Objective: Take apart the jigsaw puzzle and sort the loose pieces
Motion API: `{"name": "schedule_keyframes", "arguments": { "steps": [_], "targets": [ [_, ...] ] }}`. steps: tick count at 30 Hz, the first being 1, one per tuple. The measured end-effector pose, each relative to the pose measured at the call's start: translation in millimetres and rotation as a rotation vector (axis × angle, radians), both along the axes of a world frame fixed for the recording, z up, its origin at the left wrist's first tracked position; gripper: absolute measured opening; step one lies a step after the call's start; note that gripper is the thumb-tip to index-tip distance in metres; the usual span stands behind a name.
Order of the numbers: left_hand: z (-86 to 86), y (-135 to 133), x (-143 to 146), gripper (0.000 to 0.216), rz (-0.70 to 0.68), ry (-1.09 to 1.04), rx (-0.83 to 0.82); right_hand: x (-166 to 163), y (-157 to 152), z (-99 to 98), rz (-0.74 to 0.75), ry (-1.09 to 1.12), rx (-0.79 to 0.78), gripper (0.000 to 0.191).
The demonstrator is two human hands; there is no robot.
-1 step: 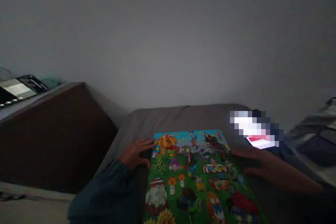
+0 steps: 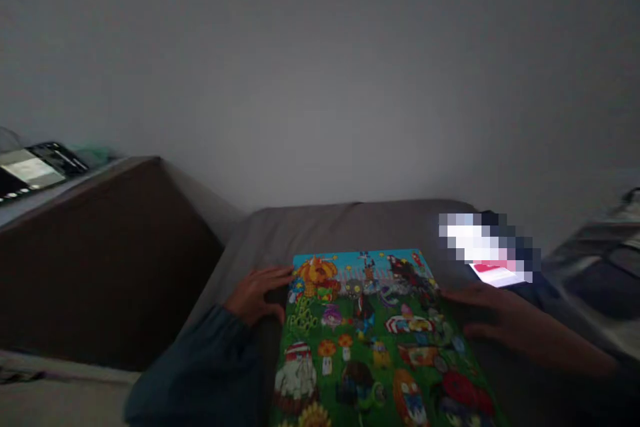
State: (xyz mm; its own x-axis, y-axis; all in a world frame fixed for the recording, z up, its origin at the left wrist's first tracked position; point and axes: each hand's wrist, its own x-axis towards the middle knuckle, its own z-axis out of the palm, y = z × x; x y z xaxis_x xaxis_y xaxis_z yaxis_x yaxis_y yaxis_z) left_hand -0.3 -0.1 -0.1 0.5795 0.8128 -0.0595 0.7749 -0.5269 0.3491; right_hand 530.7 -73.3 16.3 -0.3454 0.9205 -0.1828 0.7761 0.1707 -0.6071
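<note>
A flat, colourful picture board lies on a grey padded surface, its lower edge cut off by the frame. Cartoon plants and zombie-like figures cover its green ground beneath a strip of blue sky. My left hand rests against the board's left edge, fingers stretched toward the upper corner and thumb apart below them. On the opposite side, my right hand reaches in with fingertips at the right edge, fingers extended and thumb spread. Neither hand is wrapped around the board. Dim light blurs the fingertips and the finer print.
Grey fabric stretches from under the board to the pale wall. A lit screen, partly pixelated, lies beyond my right hand. At left stands a dark brown box-like piece with a phone-like device on top. Dark items sit far right.
</note>
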Motion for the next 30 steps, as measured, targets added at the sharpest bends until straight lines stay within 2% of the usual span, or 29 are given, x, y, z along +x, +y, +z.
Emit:
{"name": "schedule_keyframes", "arguments": {
  "steps": [6, 12, 20, 27, 30],
  "targets": [
    [3.6, -0.6, 2.3, 0.080, 0.008, -0.001, 0.032, -4.2, -1.0, 6.6, -0.017, 0.007, 0.007, 0.053],
    [5.8, 3.8, 4.6, 0.076, -0.035, 0.028, 0.135, -10.2, -1.5, 21.5, 0.020, 0.005, -0.040, 0.063],
    [-6.7, 16.0, -5.6, 0.085, -0.071, -0.208, 0.370, -14.7, -2.8, 35.2, 0.050, 0.008, 0.024, 0.071],
    [-3.3, 14.2, -3.7, 0.089, -0.048, -0.337, 0.301, -13.6, -4.0, 41.0, 0.016, 0.224, -0.019, 0.066],
    [3.1, 7.6, 1.7, 0.081, -0.040, -0.362, 0.269, -12.7, -3.5, 37.6, 0.005, 0.328, 0.072, 0.053]
  ]
}}
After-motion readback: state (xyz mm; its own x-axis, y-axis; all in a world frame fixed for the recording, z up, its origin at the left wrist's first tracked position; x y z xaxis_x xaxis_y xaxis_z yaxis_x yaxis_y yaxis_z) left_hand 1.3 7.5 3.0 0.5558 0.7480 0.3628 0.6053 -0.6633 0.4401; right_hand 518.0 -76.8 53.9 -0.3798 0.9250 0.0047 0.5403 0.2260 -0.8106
